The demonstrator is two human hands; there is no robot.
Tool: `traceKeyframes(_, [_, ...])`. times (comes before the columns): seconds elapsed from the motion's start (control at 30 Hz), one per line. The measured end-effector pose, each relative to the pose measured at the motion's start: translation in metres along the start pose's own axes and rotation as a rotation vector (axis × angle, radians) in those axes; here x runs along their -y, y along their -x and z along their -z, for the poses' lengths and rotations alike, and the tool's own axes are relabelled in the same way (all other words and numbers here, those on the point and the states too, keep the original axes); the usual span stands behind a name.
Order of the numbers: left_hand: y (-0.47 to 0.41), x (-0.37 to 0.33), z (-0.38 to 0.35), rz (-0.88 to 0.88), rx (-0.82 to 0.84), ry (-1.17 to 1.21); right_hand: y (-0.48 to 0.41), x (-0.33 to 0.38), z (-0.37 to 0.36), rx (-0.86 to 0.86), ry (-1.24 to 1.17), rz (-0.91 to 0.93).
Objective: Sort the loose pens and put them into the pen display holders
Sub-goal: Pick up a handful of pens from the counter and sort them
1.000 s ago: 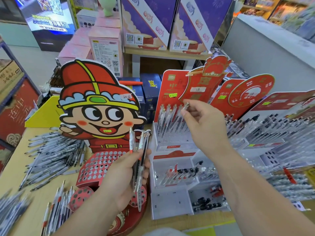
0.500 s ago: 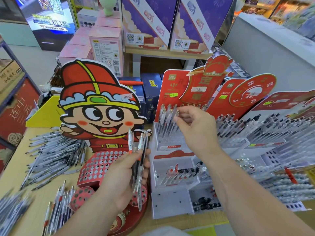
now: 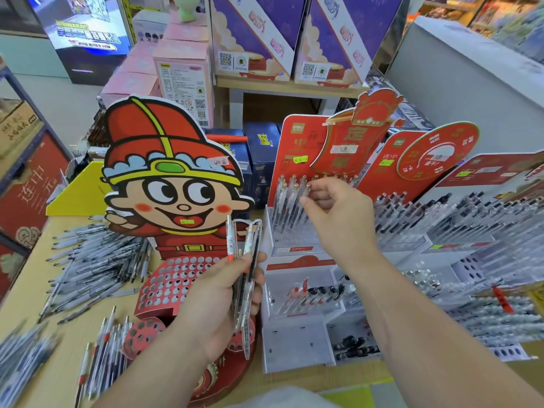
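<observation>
My left hand (image 3: 217, 298) grips a small bunch of clear pens (image 3: 245, 278), their tips pointing up, in front of the red cartoon-figure holder (image 3: 173, 278) with its round holes. My right hand (image 3: 338, 213) reaches over the white and red pen display holder (image 3: 290, 240) and pinches the top of a clear pen (image 3: 303, 192) that stands among several upright pens in its upper tier. Loose pens (image 3: 94, 260) lie heaped on the wooden table at the left.
More loose pens (image 3: 103, 357) lie at the front left. Filled clear pen racks (image 3: 471, 225) stretch to the right. The holder's lower trays (image 3: 306, 301) hold a few pens. Pink boxes (image 3: 182, 72) and purple boxes (image 3: 253, 39) stand behind.
My right hand has moved down and left with its pen, from above the display to the upright row in the upper tier. My left hand has stayed put.
</observation>
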State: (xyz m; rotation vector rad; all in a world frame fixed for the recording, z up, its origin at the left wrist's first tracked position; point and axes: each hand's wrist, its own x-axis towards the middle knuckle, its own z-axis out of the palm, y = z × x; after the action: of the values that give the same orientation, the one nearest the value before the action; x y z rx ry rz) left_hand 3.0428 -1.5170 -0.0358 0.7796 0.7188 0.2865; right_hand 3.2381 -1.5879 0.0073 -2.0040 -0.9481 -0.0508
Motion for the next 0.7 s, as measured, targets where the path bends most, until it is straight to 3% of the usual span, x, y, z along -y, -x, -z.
traceKeyframes(0.17, [0.004, -0.002, -0.002, -0.016, 0.054, -0.012, 0.014, 0.008, 0.011, -0.079, -0.056, 0.035])
traceKeyframes(0.3, [0.006, -0.001, -0.007, -0.035, 0.109, -0.030, 0.033, 0.014, 0.009, 0.303, -0.270, -0.186])
traceKeyframes(0.37, [0.007, -0.001, -0.010, -0.040, 0.121, -0.044, 0.041, 0.017, 0.004, 0.397, -0.434, -0.317])
traceKeyframes(0.57, [0.008, 0.000, -0.014, -0.037, 0.149, -0.087, 0.044, 0.021, 0.008, 0.432, -0.552, -0.377])
traceKeyframes(0.7, [0.006, 0.001, -0.013, -0.038, 0.099, -0.117, 0.035, 0.017, 0.023, 0.262, -0.656, -0.465])
